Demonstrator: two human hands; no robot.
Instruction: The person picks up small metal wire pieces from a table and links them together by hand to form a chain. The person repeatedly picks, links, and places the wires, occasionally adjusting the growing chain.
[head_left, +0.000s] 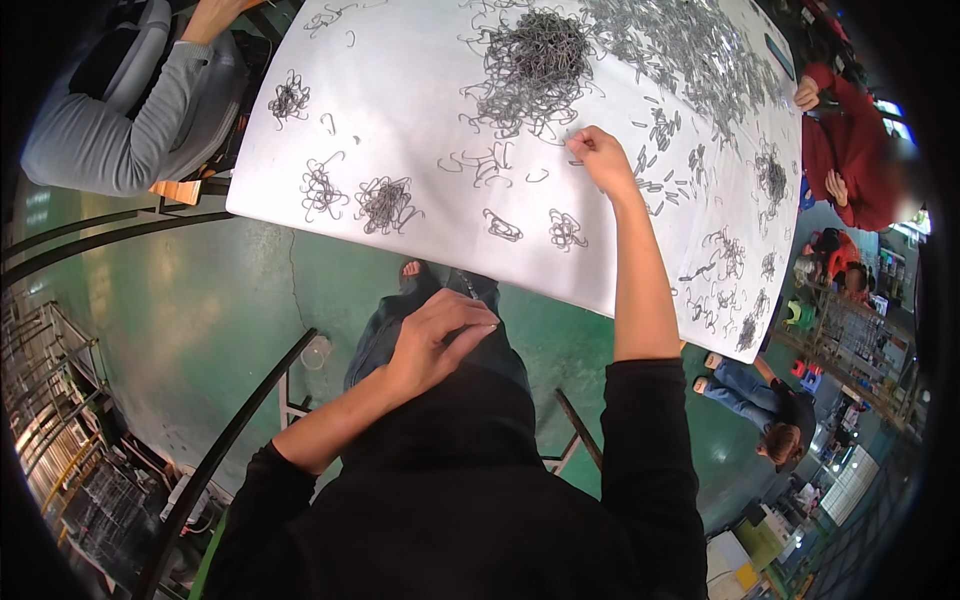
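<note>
My right hand (602,162) reaches over the white table with its fingers pinched together, low beside a large heap of thin dark metal hooks (545,55). Whatever is between those fingertips is too small to make out. Over my lap, just off the near table edge, my left hand (440,340) is closed, thumb against fingers; what it may hold is hidden. Loose hooks (490,162) lie left of my right hand, and short dark metal pieces (660,130) lie to its right. Nearer the edge are small bunches of hooks (567,230), (502,226).
A white-covered table (420,265) carries more hook piles (388,204) and a wide spread of short pieces (680,50). Co-workers sit at the left, a grey sleeve (165,130), and right, a red sleeve (850,120). A dark metal rail (230,440) stands at my left.
</note>
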